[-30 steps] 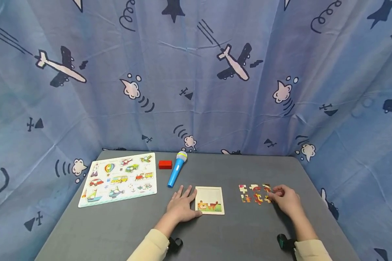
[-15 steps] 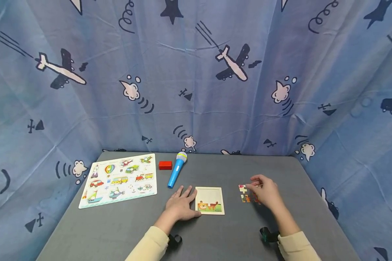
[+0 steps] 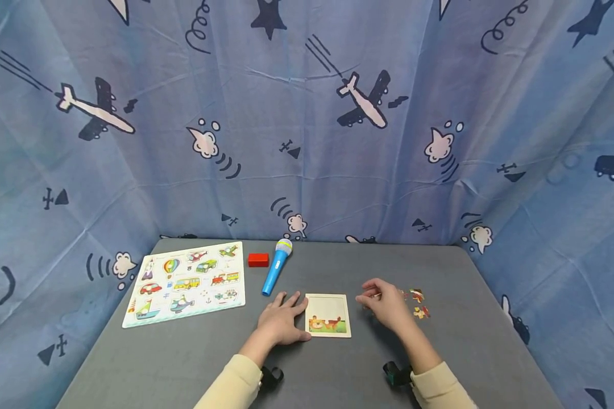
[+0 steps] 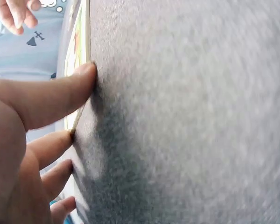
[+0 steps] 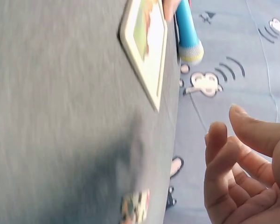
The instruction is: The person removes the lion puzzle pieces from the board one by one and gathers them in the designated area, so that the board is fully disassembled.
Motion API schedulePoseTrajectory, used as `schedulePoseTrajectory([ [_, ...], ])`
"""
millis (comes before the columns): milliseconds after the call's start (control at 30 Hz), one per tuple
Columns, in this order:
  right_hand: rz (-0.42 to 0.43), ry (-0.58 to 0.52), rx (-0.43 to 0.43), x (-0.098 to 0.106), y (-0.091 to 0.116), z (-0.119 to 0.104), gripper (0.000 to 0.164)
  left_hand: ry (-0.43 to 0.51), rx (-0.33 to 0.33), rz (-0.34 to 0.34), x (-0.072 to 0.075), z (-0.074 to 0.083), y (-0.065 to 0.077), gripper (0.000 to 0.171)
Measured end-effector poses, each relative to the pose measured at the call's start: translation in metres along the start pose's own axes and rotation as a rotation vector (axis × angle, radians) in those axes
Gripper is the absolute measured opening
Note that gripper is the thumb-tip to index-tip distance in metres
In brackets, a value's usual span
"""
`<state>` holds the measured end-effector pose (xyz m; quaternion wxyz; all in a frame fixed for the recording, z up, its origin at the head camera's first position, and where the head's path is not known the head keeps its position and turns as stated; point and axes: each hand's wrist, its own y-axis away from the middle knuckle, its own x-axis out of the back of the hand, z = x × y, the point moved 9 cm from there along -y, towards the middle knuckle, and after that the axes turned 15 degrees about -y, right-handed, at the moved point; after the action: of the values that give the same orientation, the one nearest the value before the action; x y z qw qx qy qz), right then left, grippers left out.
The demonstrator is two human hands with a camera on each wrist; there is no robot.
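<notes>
My left hand (image 3: 280,321) is spread on the table at the left side of a square wooden puzzle tray (image 3: 328,298). Its thumb (image 4: 86,74) touches the tray's near edge, and the index fingertip meets the left edge. Printed animal pieces (image 3: 327,324) fill the lower part of the tray. My right hand (image 3: 386,304) hovers right of the tray with loosely bent fingers. In the right wrist view its thumb (image 5: 247,123) and index finger stand apart, with nothing seen between them. Beyond this hand lie loose jigsaw pieces (image 3: 421,312); the hand hides others.
A picture board (image 3: 184,282) with vehicle drawings lies at the left of the grey table (image 3: 471,352). Behind the left hand are a red block (image 3: 258,260) and a blue toy microphone (image 3: 274,272). A printed curtain (image 3: 307,142) stands round the table's back and sides.
My right hand has moved left from the far side of the loose pieces, passing over them, to near the tray. Right-hand pieces are uncovered again. The left hand stays at the tray.
</notes>
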<state>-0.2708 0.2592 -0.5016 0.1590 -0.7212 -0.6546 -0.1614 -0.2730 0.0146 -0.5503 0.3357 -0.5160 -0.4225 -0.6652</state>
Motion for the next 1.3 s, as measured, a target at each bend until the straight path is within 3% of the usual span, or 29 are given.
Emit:
schedulePoseTrajectory([
  [300,-0.086,-0.065,-0.017,-0.051,0.009,-0.005,0.026,0.02,0.022,0.015,0.0,-0.001,0.002,0.084],
  [500,-0.167,-0.078,0.021,-0.08,0.013,-0.013,0.025,0.038,0.027,0.019,0.001,-0.003,0.003,0.084],
  [767,-0.279,0.02,0.1,-0.114,0.018,-0.02,0.022,0.055,0.027,0.048,0.002,-0.006,0.001,0.085],
  [967,-0.293,0.09,0.102,-0.123,0.021,-0.02,0.024,0.063,0.013,0.062,0.004,-0.003,0.001,0.085],
  [1300,-0.291,0.109,0.097,-0.124,0.021,-0.019,0.029,0.064,0.014,0.067,0.002,-0.001,0.0,0.086],
])
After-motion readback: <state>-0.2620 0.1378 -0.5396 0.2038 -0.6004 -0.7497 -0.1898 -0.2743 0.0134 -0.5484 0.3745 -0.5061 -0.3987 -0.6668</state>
